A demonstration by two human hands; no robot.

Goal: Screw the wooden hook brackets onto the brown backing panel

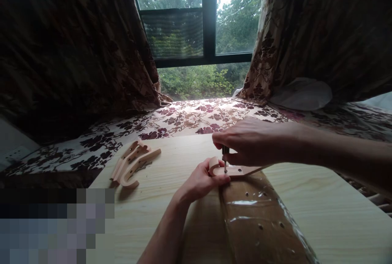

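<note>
My right hand [254,141] grips a screwdriver [226,150] from above, its shaft pointing straight down. The tip meets a hole or screw in a pale wooden hook [234,171], I cannot tell which. Fingers of my left hand [199,180] pinch the curled end of that hook from the left. The hook lies across the far end of a brown wooden board [254,211], which has a shiny clear wrap and several small dark holes. Part of the hook is behind my right hand.
Several more curved wooden hooks [130,174] lie at the left of the pale wooden tabletop [174,149], with small screws [143,166] beside them. Floral cloth [196,112] covers the surface beyond, below a window [210,19] with patterned curtains. A whitish bag [303,94] sits at the right.
</note>
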